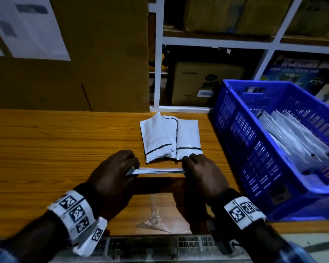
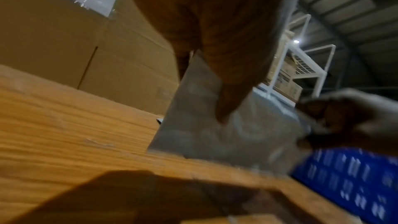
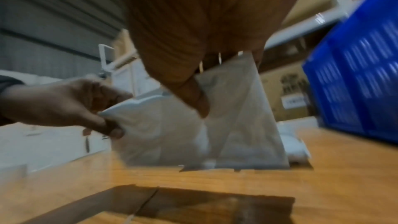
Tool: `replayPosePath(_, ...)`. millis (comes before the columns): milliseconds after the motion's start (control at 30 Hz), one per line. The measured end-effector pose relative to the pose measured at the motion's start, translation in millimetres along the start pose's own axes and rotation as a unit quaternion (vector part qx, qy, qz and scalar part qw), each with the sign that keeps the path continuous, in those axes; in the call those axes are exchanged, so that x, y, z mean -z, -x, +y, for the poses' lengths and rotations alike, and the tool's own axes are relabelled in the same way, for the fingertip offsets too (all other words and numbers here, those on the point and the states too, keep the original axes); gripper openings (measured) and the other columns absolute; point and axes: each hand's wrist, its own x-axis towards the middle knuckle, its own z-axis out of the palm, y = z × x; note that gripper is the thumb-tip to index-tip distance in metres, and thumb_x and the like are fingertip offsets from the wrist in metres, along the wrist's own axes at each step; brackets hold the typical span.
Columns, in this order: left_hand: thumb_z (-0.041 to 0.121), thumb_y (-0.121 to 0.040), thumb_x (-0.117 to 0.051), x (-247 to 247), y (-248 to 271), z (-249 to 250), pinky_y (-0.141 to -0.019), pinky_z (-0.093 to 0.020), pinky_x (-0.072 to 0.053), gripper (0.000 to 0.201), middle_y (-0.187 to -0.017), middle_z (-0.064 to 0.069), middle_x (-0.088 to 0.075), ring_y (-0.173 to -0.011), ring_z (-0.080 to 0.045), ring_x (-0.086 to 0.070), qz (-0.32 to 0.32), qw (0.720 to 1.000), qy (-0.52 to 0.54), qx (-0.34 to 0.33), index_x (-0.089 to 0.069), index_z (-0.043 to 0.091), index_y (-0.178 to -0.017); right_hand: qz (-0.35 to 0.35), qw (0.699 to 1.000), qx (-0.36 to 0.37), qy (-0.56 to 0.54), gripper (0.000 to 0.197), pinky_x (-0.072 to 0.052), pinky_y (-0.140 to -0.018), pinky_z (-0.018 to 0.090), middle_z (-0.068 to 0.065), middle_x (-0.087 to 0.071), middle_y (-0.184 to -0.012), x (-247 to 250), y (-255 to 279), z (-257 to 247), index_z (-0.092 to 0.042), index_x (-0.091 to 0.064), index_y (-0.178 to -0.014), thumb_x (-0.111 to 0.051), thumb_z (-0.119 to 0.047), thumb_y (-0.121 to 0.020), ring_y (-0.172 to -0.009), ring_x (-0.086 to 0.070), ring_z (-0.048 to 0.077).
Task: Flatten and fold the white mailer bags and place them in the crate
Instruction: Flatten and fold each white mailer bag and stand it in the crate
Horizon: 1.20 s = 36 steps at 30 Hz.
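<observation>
Wooden surface [image 1: 65, 149], blue crate [image 1: 273, 149] of white bags at right edge, two folded mailers [image 1: 169, 137] mid-surface, left hand [image 1: 114, 168] and right hand [image 1: 203, 171] pinching opposite ends of a white mailer bag [image 1: 156, 170] held above the near surface

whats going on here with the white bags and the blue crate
A person is holding one white mailer bag above the wooden table, the left hand pinching its left end and the right hand its right end. Two more folded mailers lie on the table just beyond. The blue crate at the right already holds several flat white bags.
</observation>
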Motion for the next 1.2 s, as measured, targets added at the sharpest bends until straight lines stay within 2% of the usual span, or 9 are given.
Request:
replayPosePath(133,0.014,-0.068,-0.072,-17,26,17,-0.085,-0.036,-0.049,0.038,-0.111,-0.005,-0.058,-0.102,-0.026,-0.057,0.02,0.999,-0.042,0.009,-0.062,0.012,-0.105,0.044,0.999,0.016,0.006,0.025,-0.038,-0.058,0.035,0.008,-0.056,-0.082,-10,20,-7,-0.015,-0.057,-0.089,-0.063,-0.022,-0.066,-0.073,-0.053,0.031)
replayPosePath(300,0.018,-0.068,-0.062,-63,73,14,-0.1,-0.038,-0.042,0.051,-0.119,-0.013,-0.065,-0.113,-0.03,-0.057,-0.031,0.998,-0.048,-0.002,-0.059,0.01,-0.118,-0.053,0.998,-0.001,-0.02,0.021,-0.041,-0.062,0.038,0.001,-0.053,-0.086,-51,64,-13,-0.021,-0.057,-0.083,-0.054,-0.027,-0.063,-0.079,-0.053,0.03)
replayPosePath(400,0.023,-0.07,-0.055,-74,92,18,-0.108,-0.036,-0.034,0.062,-0.139,-0.01,-0.053,-0.133,-0.026,-0.044,-0.055,0.998,-0.012,0.027,-0.058,0.007,-0.13,-0.086,0.995,-0.022,-0.038,0.028,-0.041,-0.068,0.036,0.0,-0.053,-0.093,-62,76,-20,-0.021,-0.058,-0.088,-0.055,-0.031,-0.063,-0.086,-0.053,0.027)
replayPosePath(500,0.033,-0.084,-0.051,-81,87,27,-0.114,-0.031,-0.024,0.063,-0.153,-0.005,-0.036,-0.143,-0.021,-0.03,-0.032,0.996,0.011,0.077,-0.047,0.009,-0.141,-0.027,0.996,-0.036,-0.071,0.029,-0.047,-0.081,0.038,0.006,-0.06,-0.108,-68,66,-36,-0.018,-0.061,-0.098,-0.054,-0.036,-0.076,-0.099,-0.055,0.028)
replayPosePath(633,0.041,-0.102,-0.017,-96,60,36,-0.113,-0.032,-0.017,0.061,-0.154,-0.01,-0.031,-0.144,-0.02,-0.023,-0.035,0.989,-0.026,0.143,-0.038,0.004,-0.146,-0.012,0.997,0.003,-0.081,0.047,-0.038,-0.108,0.047,0.019,-0.051,-0.14,-98,37,-63,-0.002,-0.056,-0.131,-0.033,-0.029,-0.099,-0.131,-0.047,0.033)
replayPosePath(733,0.037,-0.103,-0.007,-112,56,35,-0.113,-0.034,-0.015,0.062,-0.152,-0.014,-0.032,-0.141,-0.028,-0.032,-0.061,0.979,-0.043,0.192,-0.036,0.001,-0.145,-0.054,0.995,0.002,-0.079,0.057,-0.026,-0.114,0.046,0.018,-0.042,-0.147,-118,24,-76,0.0,-0.048,-0.139,-0.014,-0.028,-0.103,-0.138,-0.039,0.03)
replayPosePath(1033,0.039,-0.102,-0.007,-124,59,28,-0.11,-0.041,-0.02,0.064,-0.152,-0.014,-0.035,-0.141,-0.029,-0.033,-0.06,0.975,-0.097,0.192,-0.04,0.004,-0.144,-0.049,0.996,0.009,-0.07,0.057,-0.025,-0.112,0.046,0.018,-0.041,-0.149,-133,24,-75,0.001,-0.045,-0.141,-0.017,-0.03,-0.102,-0.14,-0.036,0.029)
replayPosePath(1133,0.034,-0.098,-0.024,-121,57,28,-0.111,-0.042,-0.031,0.056,-0.145,-0.016,-0.045,-0.132,-0.032,-0.046,-0.049,0.975,-0.116,0.184,-0.048,0.003,-0.138,-0.033,0.996,0.019,-0.079,0.052,-0.038,-0.109,0.049,0.017,-0.043,-0.148,-133,23,-71,0.0,-0.046,-0.141,-0.03,-0.029,-0.1,-0.139,-0.039,0.028)
replayPosePath(1200,0.033,-0.091,-0.032,-120,51,31,-0.11,-0.043,-0.036,0.057,-0.142,-0.017,-0.049,-0.13,-0.033,-0.049,-0.041,0.976,-0.123,0.172,-0.048,0.003,-0.136,-0.023,0.996,0.008,-0.086,0.052,-0.039,-0.108,0.049,0.017,-0.043,-0.148,-129,23,-65,0.0,-0.045,-0.141,-0.026,-0.028,-0.102,-0.138,-0.04,0.028)
